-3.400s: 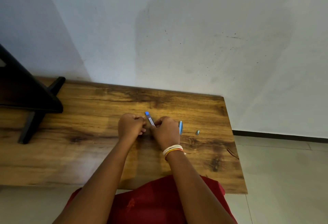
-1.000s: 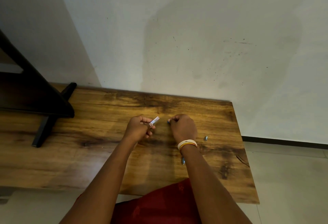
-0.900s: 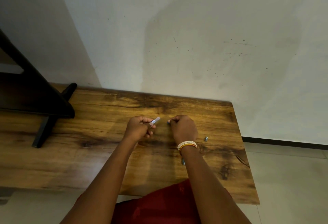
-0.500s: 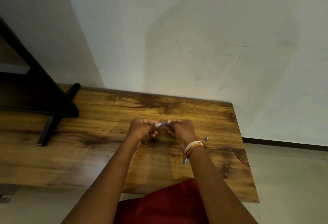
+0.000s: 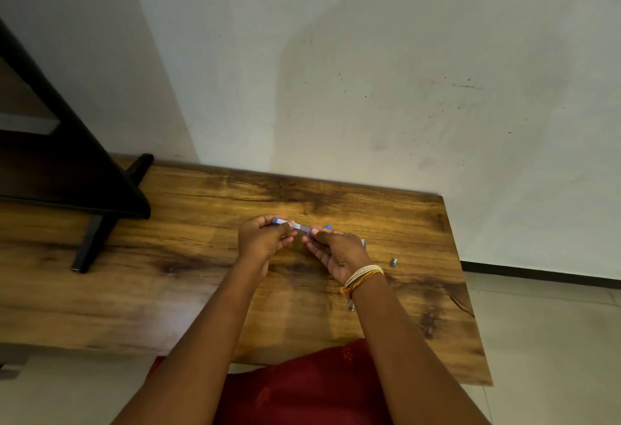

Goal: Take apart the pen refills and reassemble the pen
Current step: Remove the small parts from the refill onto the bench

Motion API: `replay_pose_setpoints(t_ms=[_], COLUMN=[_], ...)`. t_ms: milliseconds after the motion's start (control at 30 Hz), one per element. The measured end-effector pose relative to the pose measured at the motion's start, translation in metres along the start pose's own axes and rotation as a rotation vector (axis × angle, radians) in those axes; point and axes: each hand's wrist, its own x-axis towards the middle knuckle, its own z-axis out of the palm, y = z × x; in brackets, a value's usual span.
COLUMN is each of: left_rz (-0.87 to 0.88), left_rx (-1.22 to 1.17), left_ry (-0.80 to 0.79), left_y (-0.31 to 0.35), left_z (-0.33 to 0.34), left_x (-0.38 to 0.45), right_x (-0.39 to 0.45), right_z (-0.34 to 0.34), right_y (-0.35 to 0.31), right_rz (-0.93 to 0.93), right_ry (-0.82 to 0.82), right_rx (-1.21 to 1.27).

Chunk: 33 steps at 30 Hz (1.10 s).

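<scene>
both hands up over the wooden table (image 5: 188, 290) | left hand (image 5: 263, 239) pinching one end of the pen (image 5: 300, 227), right hand (image 5: 336, 249) fingers on the other | small metal bit (image 5: 393, 262) on table right, maybe the tip, too tiny to tell

most of the pen (image 5: 300, 226) is buried in the two fists, only a short stretch showing between left hand (image 5: 262, 239) and right hand (image 5: 339, 251). at 3 o'clock of the right hand, a tiny metal piece (image 5: 392, 262), too small to name. another bit (image 5: 351, 306) peeks from under the wrist at 6 o'clock. black stand (image 5: 67, 169) cut off at the left edge.
</scene>
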Motion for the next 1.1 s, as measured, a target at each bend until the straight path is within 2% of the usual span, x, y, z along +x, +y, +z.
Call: replay_pose_setpoints(t_ms=[200,767,1100], left_rz=[0.095,0.165,0.074], left_rx=[0.095,0.161,0.05], left_ry=[0.04,-0.006,0.006], left_y=[0.0,0.002,-0.001], left_z=[0.004,0.007,0.008], left_x=[-0.001,-0.008,-0.003], right_x=[0.002,0.008,0.009], right_z=[-0.003,-0.008,-0.011], right_y=[0.0,0.002,0.001], right_rz=[0.015,-0.001,-0.014], right_ry=[-0.015,-0.016,-0.032], right_rx=[-0.005,0.009,-0.006])
